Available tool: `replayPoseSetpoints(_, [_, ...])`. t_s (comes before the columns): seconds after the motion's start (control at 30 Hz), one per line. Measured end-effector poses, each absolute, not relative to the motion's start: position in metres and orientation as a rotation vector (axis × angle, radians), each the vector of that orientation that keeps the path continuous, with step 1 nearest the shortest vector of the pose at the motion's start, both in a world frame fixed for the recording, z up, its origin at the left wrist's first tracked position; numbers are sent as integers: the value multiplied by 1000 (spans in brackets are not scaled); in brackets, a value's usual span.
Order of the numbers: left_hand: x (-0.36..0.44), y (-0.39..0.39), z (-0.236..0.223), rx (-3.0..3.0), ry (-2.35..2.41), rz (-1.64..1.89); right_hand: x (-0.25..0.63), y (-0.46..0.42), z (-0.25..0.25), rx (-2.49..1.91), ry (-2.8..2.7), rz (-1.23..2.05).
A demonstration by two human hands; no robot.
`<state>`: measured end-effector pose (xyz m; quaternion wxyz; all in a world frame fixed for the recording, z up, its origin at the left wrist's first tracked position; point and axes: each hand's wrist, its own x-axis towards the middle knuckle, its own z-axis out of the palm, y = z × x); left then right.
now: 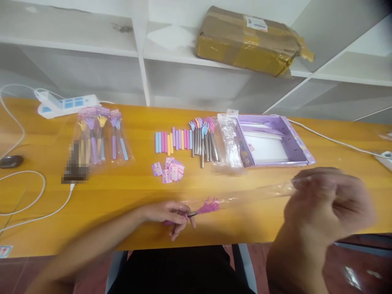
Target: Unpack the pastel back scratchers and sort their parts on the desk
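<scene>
My left hand [174, 217] is closed round the handle of a pink back scratcher [210, 206], whose small hand-shaped head points right. A clear plastic strip or bag [260, 192] stretches from near that head to my right hand [329, 200], which is blurred and pinches its far end. Beyond my hands lie several back scratchers with metal shafts [202, 141], a row of coloured handle sleeves [173, 139] and a small pile of printed cards [174, 169]. A stack of clear plastic bags [230, 141] lies to the right of the shafts.
A purple display box [301, 143] stands at the back right. Packed back scratchers [102, 139] lie at the left, near a power strip [70, 104], white cables and a black mouse [11, 161]. A taped carton [245, 43] rests on the shelf above.
</scene>
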<state>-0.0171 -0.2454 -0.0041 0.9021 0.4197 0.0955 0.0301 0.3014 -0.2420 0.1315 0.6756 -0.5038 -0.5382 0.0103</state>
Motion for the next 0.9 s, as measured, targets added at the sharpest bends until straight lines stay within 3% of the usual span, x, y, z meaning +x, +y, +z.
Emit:
replayPoseSetpoints(0.1, [-18, -247, -2, 942, 243, 85, 316, -238, 150, -1014, -1286, 173])
replayPoseSetpoints(0.27, [-18, -248, -2, 965, 276, 164, 313, -231, 142, -1041, -1530, 973])
replayPoseSetpoints(0.33, [-19, -248, -2, 964, 298, 169, 313, -220, 134, -1119, -1589, 1128])
replayPoseSetpoints(0.53, [-19, -249, -3, 939, 364, 112, 362, -116, 134, -1486, -1437, 639])
replayPoseSetpoints(0.7, [-18, -248, -3, 833, 328, 180, 385, -20, 120, -1988, -1874, 593])
replayPoseSetpoints(0.9, [-17, -247, -1, 827, 308, 187, 366, -4, 76, -2181, -1931, 188])
